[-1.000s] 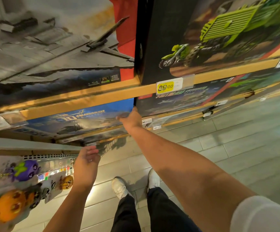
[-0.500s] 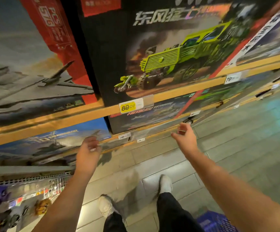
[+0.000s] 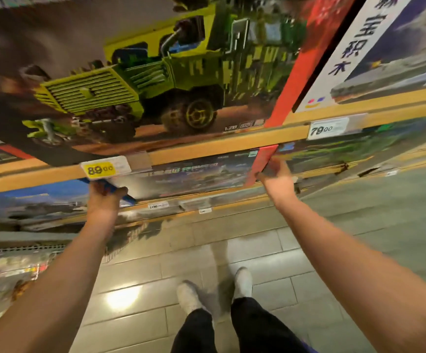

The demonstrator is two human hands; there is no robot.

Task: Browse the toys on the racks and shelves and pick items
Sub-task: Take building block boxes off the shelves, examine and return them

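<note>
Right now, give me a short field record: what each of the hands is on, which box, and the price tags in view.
left hand: gripping the left end of the dark box
right hand: gripping that box's red right end
box location: second shelf, under the green truck box
yellow price tag: 89.00, on the shelf edge
white price tag: 79.00, further right
box state: on the shelf

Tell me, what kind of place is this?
Most likely a toy shop. Big boxed building sets, like the green truck box, stand on wooden shelves with price tags clipped to the edges.
</note>
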